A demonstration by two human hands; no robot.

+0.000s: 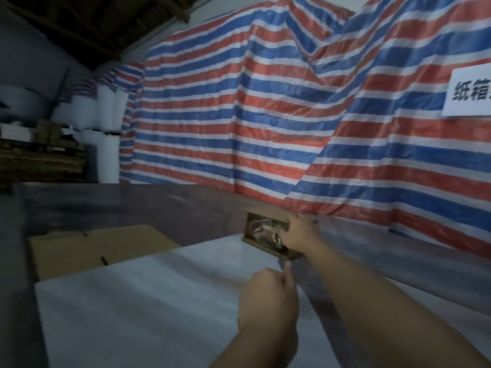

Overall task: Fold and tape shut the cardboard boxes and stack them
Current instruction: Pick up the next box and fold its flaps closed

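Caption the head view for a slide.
Right hand grips a tape roll at the far table edge while the left hand pinches the tape strip, before a striped tarp.

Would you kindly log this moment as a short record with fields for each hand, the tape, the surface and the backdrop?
right hand: right hand grips the tape roll, far end of the box
left hand: left hand pinches the tape strip nearer the camera
tape: stretched between both hands
surface: pale box top
beside: flat cardboard, left
backdrop: striped tarp with a white sign
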